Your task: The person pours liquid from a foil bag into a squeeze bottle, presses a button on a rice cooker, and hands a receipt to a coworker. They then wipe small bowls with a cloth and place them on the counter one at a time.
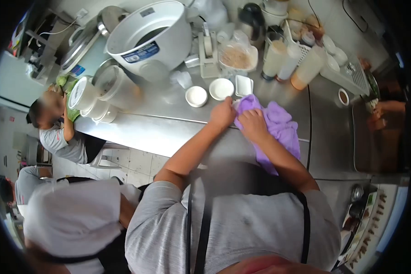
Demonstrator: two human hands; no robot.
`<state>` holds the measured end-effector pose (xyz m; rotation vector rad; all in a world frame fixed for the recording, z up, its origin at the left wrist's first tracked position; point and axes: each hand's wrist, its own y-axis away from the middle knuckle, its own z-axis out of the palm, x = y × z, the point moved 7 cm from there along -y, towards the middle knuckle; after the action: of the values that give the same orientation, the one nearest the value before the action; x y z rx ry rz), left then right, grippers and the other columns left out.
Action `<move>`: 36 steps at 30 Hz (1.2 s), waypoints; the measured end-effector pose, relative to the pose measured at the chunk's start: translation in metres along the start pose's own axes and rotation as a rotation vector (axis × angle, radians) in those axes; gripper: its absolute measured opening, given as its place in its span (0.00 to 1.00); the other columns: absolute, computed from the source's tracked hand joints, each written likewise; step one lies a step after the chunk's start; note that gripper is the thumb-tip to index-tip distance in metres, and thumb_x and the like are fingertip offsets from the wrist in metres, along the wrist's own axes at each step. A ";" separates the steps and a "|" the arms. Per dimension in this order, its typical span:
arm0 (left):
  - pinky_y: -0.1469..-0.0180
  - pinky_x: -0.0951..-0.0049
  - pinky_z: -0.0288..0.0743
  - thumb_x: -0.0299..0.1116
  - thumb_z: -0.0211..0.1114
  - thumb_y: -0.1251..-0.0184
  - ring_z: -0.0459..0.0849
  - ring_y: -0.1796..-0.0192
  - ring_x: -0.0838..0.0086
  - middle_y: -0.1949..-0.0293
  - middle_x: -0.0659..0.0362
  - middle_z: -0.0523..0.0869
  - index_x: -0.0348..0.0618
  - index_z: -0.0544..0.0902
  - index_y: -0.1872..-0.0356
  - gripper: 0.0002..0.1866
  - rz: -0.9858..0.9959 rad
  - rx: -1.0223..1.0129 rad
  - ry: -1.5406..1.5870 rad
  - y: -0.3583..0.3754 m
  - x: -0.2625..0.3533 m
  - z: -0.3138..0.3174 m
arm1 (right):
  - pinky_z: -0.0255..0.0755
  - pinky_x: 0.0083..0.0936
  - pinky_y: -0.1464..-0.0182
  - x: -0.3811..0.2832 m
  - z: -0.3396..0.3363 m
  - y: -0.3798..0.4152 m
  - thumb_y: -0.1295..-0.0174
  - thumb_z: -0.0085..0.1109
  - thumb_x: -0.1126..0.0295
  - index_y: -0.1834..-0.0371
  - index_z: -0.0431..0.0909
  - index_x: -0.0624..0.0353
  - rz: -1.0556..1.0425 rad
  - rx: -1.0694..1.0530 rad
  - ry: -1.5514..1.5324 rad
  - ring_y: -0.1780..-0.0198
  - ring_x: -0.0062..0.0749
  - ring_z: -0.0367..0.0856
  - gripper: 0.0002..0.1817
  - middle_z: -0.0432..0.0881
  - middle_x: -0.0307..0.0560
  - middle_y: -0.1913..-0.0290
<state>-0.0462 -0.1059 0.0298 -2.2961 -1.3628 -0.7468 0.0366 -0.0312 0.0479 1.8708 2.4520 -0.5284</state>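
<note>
A purple cloth (pixel 281 121) lies bunched on the steel counter, its lower end hanging toward my body. My right hand (pixel 252 124) presses on its left part with curled fingers gripping the fabric. Just left of it, my left hand (pixel 223 114) is closed at the cloth's edge. A small whitish edge shows between the hands, but what the left fingers hold is hidden. Beyond my hands stand a round white bowl (pixel 221 89), a second round white bowl (pixel 196 97) and a small rectangular white dish (pixel 245 85).
A large white pot (pixel 146 39), white lidded tubs (pixel 82 93) and a tape dispenser (pixel 209 57) stand on the counter. Squeeze bottles (pixel 308 68) are at the back right, beside a white basket (pixel 351 75). One person (pixel 61 137) sits at left; another person (pixel 77 219) is close beside me.
</note>
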 end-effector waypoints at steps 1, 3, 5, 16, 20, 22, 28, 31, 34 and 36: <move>0.67 0.55 0.68 0.31 0.52 0.51 0.76 0.70 0.49 0.75 0.44 0.77 0.41 0.68 0.68 0.09 0.012 0.002 -0.010 0.001 0.002 0.000 | 0.59 0.33 0.52 0.008 -0.008 0.002 0.55 0.53 0.68 0.69 0.74 0.56 0.006 0.034 -0.085 0.57 0.35 0.71 0.09 0.75 0.44 0.66; 0.68 0.54 0.67 0.30 0.51 0.50 0.76 0.71 0.49 0.77 0.43 0.77 0.40 0.67 0.66 0.09 0.014 -0.010 -0.036 0.000 -0.001 0.000 | 0.61 0.30 0.54 0.026 -0.022 0.008 0.54 0.56 0.67 0.68 0.74 0.56 0.026 0.112 -0.255 0.58 0.33 0.72 0.10 0.75 0.45 0.66; 0.69 0.54 0.67 0.29 0.50 0.49 0.76 0.71 0.49 0.77 0.43 0.76 0.40 0.66 0.66 0.09 0.006 -0.024 -0.050 -0.001 -0.001 -0.010 | 0.64 0.27 0.56 0.073 -0.033 0.026 0.52 0.57 0.64 0.67 0.74 0.58 0.439 0.291 -0.692 0.60 0.29 0.72 0.12 0.76 0.44 0.65; 0.72 0.54 0.68 0.30 0.50 0.48 0.76 0.74 0.50 0.77 0.44 0.77 0.39 0.64 0.65 0.10 0.210 0.048 0.173 0.025 0.071 -0.024 | 0.69 0.25 0.57 0.043 -0.013 0.030 0.43 0.46 0.54 0.54 0.70 0.62 0.844 0.215 -2.200 0.62 0.31 0.75 0.23 0.76 0.47 0.60; 0.72 0.57 0.67 0.28 0.51 0.48 0.76 0.75 0.50 0.78 0.44 0.76 0.38 0.65 0.67 0.08 0.189 0.125 0.197 0.026 0.066 -0.031 | 0.69 0.26 0.57 0.037 0.013 0.033 0.42 0.43 0.51 0.54 0.69 0.63 0.926 0.166 -2.172 0.61 0.31 0.75 0.25 0.76 0.46 0.60; 0.73 0.57 0.67 0.27 0.51 0.48 0.75 0.76 0.51 0.79 0.45 0.76 0.38 0.64 0.67 0.08 0.170 0.173 0.194 0.020 0.062 -0.040 | 0.69 0.25 0.58 0.033 0.006 0.035 0.41 0.43 0.51 0.54 0.69 0.64 0.999 0.178 -2.057 0.61 0.30 0.75 0.25 0.76 0.46 0.60; 0.78 0.57 0.66 0.28 0.53 0.49 0.75 0.80 0.53 0.84 0.49 0.75 0.40 0.63 0.65 0.11 0.236 0.268 0.137 0.021 0.064 -0.057 | 0.67 0.24 0.57 0.044 -0.025 0.037 0.42 0.46 0.54 0.56 0.70 0.64 0.889 0.273 -1.699 0.61 0.27 0.73 0.22 0.75 0.45 0.60; 0.77 0.61 0.67 0.28 0.55 0.51 0.76 0.80 0.55 0.83 0.51 0.76 0.41 0.63 0.62 0.15 0.215 0.085 0.305 0.033 0.084 -0.049 | 0.68 0.27 0.58 0.060 -0.013 0.030 0.42 0.47 0.56 0.57 0.69 0.67 0.702 0.375 -1.241 0.62 0.36 0.75 0.22 0.76 0.51 0.62; 0.75 0.60 0.68 0.30 0.54 0.49 0.76 0.78 0.54 0.82 0.50 0.76 0.41 0.63 0.60 0.15 0.205 -0.051 0.239 0.039 0.096 -0.044 | 0.66 0.31 0.58 0.065 -0.010 0.030 0.44 0.48 0.60 0.56 0.68 0.68 0.651 0.293 -0.854 0.59 0.46 0.75 0.20 0.75 0.59 0.62; 0.73 0.58 0.68 0.31 0.53 0.47 0.77 0.76 0.53 0.80 0.48 0.77 0.40 0.64 0.59 0.14 0.217 -0.092 0.124 0.039 0.093 -0.037 | 0.66 0.33 0.59 0.056 -0.022 0.030 0.44 0.47 0.62 0.56 0.67 0.68 0.612 0.159 -0.601 0.58 0.50 0.73 0.19 0.74 0.62 0.62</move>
<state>0.0154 -0.0810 0.1142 -2.3758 -1.0252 -0.8789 0.0533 0.0342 0.0487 1.9874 1.4198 -1.0563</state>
